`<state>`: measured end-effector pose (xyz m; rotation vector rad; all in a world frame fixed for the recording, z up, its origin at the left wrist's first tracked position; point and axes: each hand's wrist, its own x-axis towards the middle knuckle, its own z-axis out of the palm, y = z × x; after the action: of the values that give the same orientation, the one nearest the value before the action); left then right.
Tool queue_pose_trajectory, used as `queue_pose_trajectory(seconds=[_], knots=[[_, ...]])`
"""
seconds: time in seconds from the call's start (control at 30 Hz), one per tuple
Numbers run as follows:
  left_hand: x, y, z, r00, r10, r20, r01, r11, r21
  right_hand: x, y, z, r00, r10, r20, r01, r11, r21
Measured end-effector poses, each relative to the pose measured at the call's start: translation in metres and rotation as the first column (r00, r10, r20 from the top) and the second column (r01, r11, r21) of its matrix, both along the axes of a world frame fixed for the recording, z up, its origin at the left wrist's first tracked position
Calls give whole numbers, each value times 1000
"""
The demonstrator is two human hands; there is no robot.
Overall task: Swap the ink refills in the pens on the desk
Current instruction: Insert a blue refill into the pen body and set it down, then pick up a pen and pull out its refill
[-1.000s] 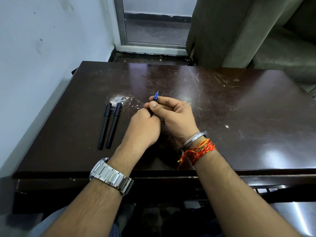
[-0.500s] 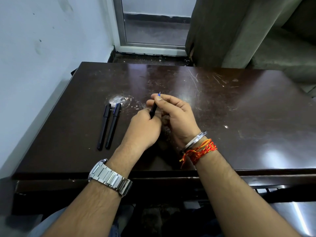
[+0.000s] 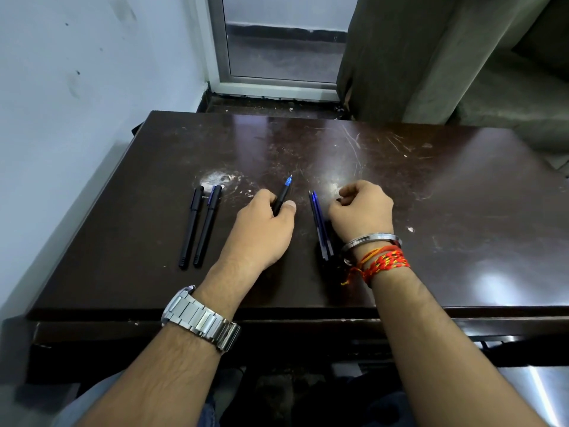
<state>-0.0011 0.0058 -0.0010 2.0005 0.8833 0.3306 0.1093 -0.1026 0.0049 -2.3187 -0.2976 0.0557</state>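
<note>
My left hand (image 3: 261,229) grips a black pen (image 3: 282,198) near the desk's middle, its blue tip pointing away from me. My right hand (image 3: 363,211) rests on the desk to its right with fingers curled. A small dark shape sits at its fingertips, and I cannot tell whether it is held. Between my hands lie thin blue refills (image 3: 320,226) side by side, with a dark part (image 3: 327,266) next to their near ends. Two capped black pens (image 3: 200,229) lie parallel at the left.
The dark brown desk (image 3: 431,211) is scratched and glossy. A white wall runs along its left side. A window frame (image 3: 277,84) and a grey curtain (image 3: 400,57) stand behind the far edge.
My hands have come apart: the right hand let go of the pen's tip and moved right. The left hand lowered the pen toward the desk. The refills now show between them.
</note>
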Motion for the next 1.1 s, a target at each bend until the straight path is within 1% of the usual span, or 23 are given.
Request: queue_pose_trajectory(seconds=[0.07,0.17,0.33,0.4,0.47,0.5,0.6,0.67,0.8,0.9,0.97,1.1], knots=[[0,0,-1,1000,-8,-6,8,1000,2,2,0,-2,1000,11,-28,-14,996,-88],[1,0,-1,1000,-27,-11,27,1000,3,1,0,-4,999,43,-17,-45,983,-181],[1,-1,-2,998,-56,-14,56,998,12,1,1,-5,998,59,8,-56,973,-222],[1,-1,-2,998,-55,-15,55,998,26,0,3,-3,997,65,33,-59,988,-145],[1,-1,-2,999,-49,-16,50,998,40,-5,9,0,998,58,35,-60,997,45],[2,-2,-2,999,-48,-17,49,998,44,-8,12,2,998,55,25,-58,986,158],[3,-2,-2,997,-74,-24,75,997,36,-17,20,4,995,92,-44,-64,902,427],[4,-2,-3,995,-98,-32,98,995,22,-18,22,4,991,115,-73,-58,842,537],[4,-3,-3,993,-111,-29,112,994,20,-18,22,7,985,130,-113,-17,728,686],[4,-3,-2,993,-111,-26,112,993,30,-18,23,10,978,143,-153,25,644,764],[3,-3,-1,993,-115,-21,115,993,28,-18,24,9,971,165,-170,29,630,776],[3,-2,-1,994,-106,-38,108,993,46,-19,25,6,950,222,-217,22,649,760]])
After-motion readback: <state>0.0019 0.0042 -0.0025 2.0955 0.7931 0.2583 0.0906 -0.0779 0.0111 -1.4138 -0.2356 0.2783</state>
